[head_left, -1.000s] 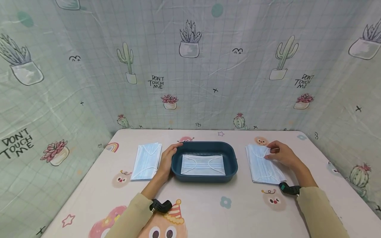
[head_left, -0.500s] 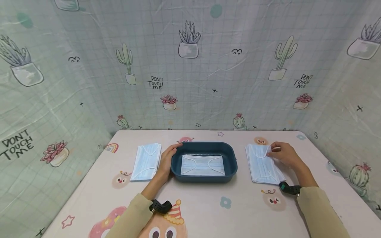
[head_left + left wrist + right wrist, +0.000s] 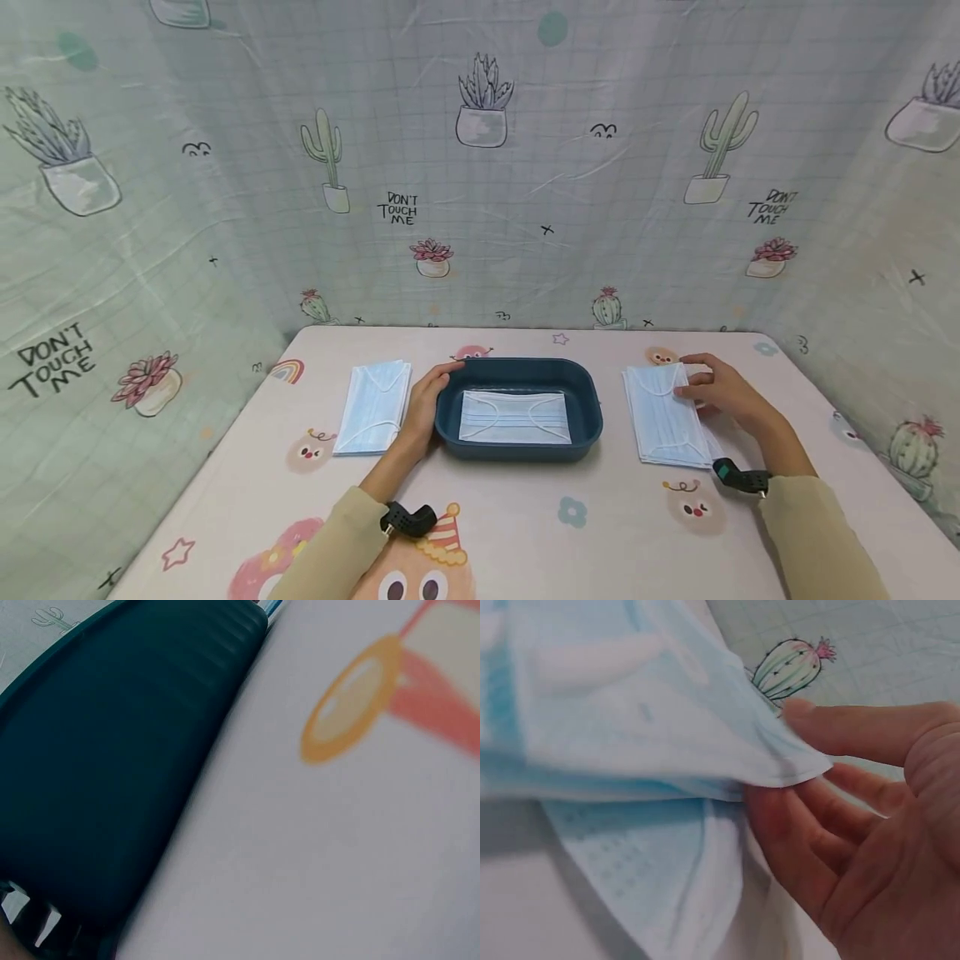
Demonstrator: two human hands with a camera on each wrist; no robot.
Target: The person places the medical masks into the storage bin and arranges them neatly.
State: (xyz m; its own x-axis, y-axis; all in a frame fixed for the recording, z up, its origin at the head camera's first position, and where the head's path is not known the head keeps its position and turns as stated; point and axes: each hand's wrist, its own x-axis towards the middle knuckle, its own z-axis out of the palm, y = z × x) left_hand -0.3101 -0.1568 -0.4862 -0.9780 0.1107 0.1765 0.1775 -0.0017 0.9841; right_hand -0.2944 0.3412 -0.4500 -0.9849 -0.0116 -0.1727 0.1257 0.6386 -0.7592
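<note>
My left hand holds the left end of a dark blue plastic bin, its fingers bent round the far corner. In the left wrist view the bin's outer wall fills the left side. One pleated blue face mask lies flat inside. At the right, my right hand pinches the right edge of the top mask on a stack of face masks. The right wrist view has that mask's corner raised between thumb and fingers, another mask beneath it.
A second stack of face masks lies left of the bin, beside my left hand. The pale table cover bears printed cartoon figures. A curtain with printed cacti hangs behind the table and along both sides.
My right hand shifts slightly at the mask stack's edge, its fingers now more spread around the top mask. The left hand, bin and left stack keep their places; the head view drifts slightly.
</note>
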